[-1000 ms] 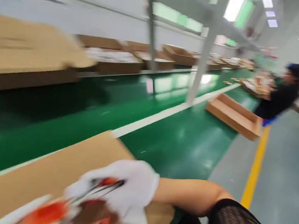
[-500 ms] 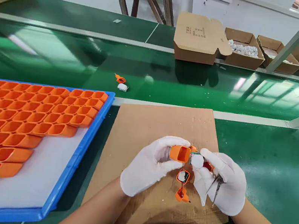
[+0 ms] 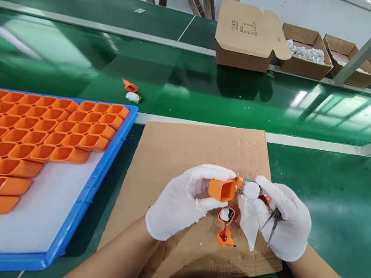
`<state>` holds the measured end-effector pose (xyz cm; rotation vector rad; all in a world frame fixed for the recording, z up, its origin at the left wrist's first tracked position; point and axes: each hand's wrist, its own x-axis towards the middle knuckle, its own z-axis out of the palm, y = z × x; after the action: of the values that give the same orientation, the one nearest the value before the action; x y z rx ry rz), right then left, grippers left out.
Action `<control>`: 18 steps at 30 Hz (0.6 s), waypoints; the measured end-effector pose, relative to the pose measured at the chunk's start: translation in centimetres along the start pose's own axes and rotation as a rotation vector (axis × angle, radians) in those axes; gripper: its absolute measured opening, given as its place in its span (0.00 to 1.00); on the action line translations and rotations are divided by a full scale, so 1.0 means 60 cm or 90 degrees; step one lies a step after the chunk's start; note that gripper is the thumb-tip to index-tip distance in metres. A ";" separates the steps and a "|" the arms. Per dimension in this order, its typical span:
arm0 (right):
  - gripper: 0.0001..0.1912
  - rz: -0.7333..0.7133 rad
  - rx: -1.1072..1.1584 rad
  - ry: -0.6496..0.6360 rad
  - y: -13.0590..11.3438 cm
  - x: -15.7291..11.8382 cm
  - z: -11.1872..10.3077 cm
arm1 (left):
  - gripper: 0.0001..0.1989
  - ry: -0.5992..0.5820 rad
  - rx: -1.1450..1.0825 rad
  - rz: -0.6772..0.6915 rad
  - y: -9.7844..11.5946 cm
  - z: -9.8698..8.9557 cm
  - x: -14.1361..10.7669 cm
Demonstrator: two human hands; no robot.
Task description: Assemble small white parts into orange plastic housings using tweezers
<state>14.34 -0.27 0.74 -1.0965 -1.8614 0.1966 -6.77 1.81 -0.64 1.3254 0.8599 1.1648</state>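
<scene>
My gloved left hand (image 3: 186, 201) grips a hollow orange plastic housing (image 3: 222, 190) between thumb and fingers, its open end toward me. Close beside it, my gloved right hand (image 3: 285, 222) pinches a white round part with a green circuit-board edge (image 3: 251, 190). A pair of tweezers (image 3: 275, 223) sits tucked in the right hand, points downward. White cloth or loose glove material (image 3: 248, 223) hangs beneath the pinched part. Below both hands, an orange housing with a white and black inside (image 3: 226, 214) lies on the cardboard, wired to a small orange cap (image 3: 225, 237).
A blue tray (image 3: 85, 193) at the left holds rows of orange housings (image 3: 45, 127). Under my hands lies a cardboard sheet (image 3: 184, 143). Beyond it, an orange piece (image 3: 130, 86) and white part (image 3: 133, 97) lie on the green belt. Cardboard boxes (image 3: 243, 61) stand along the back shelf.
The orange and white pieces on the green belt have moved left. My right hand and the white part have shifted slightly right, away from the left hand's housing. The view has tilted slightly.
</scene>
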 end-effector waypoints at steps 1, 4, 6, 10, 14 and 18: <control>0.24 -0.004 0.000 -0.006 0.000 0.000 0.000 | 0.16 0.004 0.003 -0.004 0.001 0.001 0.000; 0.26 -0.016 0.007 -0.037 -0.002 -0.005 0.002 | 0.16 0.001 0.012 0.001 0.000 0.002 0.001; 0.27 -0.014 0.021 -0.056 0.000 -0.013 0.005 | 0.17 -0.008 0.025 0.010 -0.002 0.001 0.000; 0.29 0.002 0.028 -0.080 0.010 -0.031 0.014 | 0.18 -0.002 0.084 0.026 -0.009 -0.002 -0.002; 0.27 -0.011 -0.004 -0.081 0.012 -0.031 0.017 | 0.18 -0.016 0.081 0.052 -0.007 0.000 -0.002; 0.19 -0.037 -0.069 -0.075 0.003 -0.017 0.015 | 0.16 -0.020 0.073 0.048 -0.003 0.003 -0.002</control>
<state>13.95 -0.65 -0.49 -1.1221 -2.0262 0.1301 -6.58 1.65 -0.80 1.4760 0.8711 1.1644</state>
